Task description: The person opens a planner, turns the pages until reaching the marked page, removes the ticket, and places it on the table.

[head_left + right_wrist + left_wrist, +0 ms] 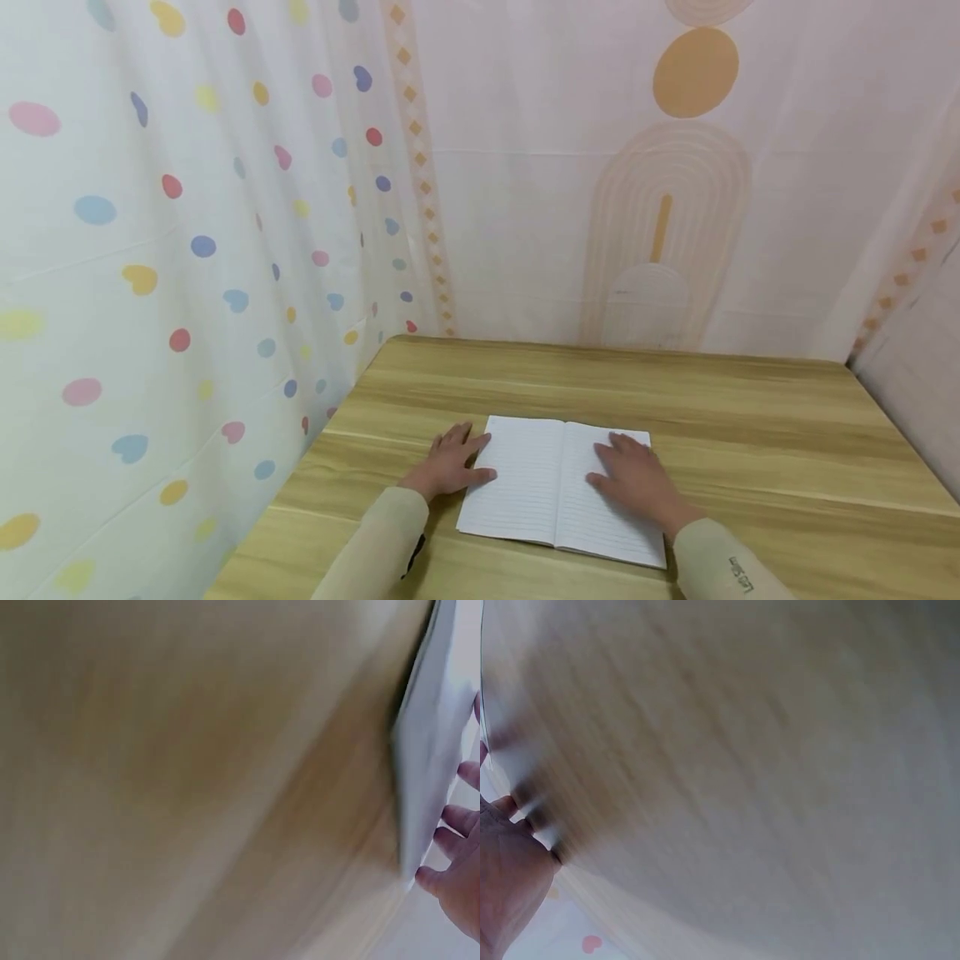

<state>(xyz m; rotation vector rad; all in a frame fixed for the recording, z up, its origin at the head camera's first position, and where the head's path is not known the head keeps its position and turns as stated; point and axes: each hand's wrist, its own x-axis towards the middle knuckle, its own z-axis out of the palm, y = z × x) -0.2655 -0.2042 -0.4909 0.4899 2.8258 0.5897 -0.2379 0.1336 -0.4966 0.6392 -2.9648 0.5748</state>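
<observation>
An open notebook [525,479] with lined white pages lies flat on the wooden table, its fold running down the middle. My left hand [450,465] rests at the notebook's left edge, with the thumb and a fingertip over the page margin and the other fingers on the table. In the left wrist view the left hand [510,862] shows only at the left border. My right hand [633,479] lies spread on the right page. The right wrist view shows its fingertips [431,879] touching the notebook [431,742] near the edge.
The wooden table [750,433] stretches beyond and to both sides of the notebook. A dotted curtain [247,208] hangs along the left, and a patterned curtain [517,208] hangs behind the table's far edge. A pale wall [915,375] stands at the right.
</observation>
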